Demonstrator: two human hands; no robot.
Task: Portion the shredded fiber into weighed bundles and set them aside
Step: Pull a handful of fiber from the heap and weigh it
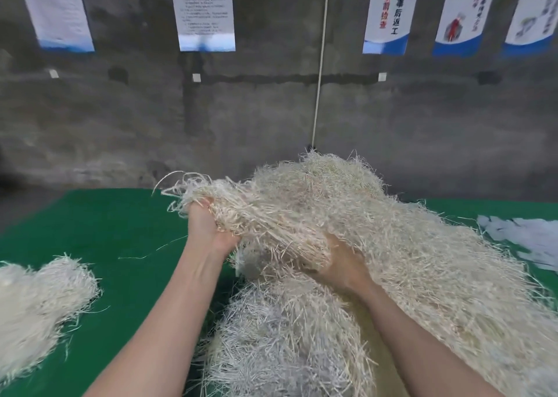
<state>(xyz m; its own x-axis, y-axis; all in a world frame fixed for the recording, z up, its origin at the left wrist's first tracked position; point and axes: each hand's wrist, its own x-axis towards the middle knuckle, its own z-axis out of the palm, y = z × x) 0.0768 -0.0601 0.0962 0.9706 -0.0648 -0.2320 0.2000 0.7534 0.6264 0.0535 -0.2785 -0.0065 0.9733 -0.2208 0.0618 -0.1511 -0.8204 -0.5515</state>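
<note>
Pale shredded fiber point(392, 245) is heaped at centre-right on the green table point(105, 230). Left hand point(208, 230) and right hand point(344, 263) each grip a tuft, separating one portion. Next: lift free for weighing; finished bundle point(39, 306) lies lower left

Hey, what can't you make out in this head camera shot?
Head view:
Right hand fingers: buried in the fiber pile, grip unclear.
Left hand fingertips: covered by the fiber they grip.
Side bundle: blurred, cut by the left edge.
Left wall posters: small print too blurred.
Pale sheets: blurred, cut by the right edge.
</note>
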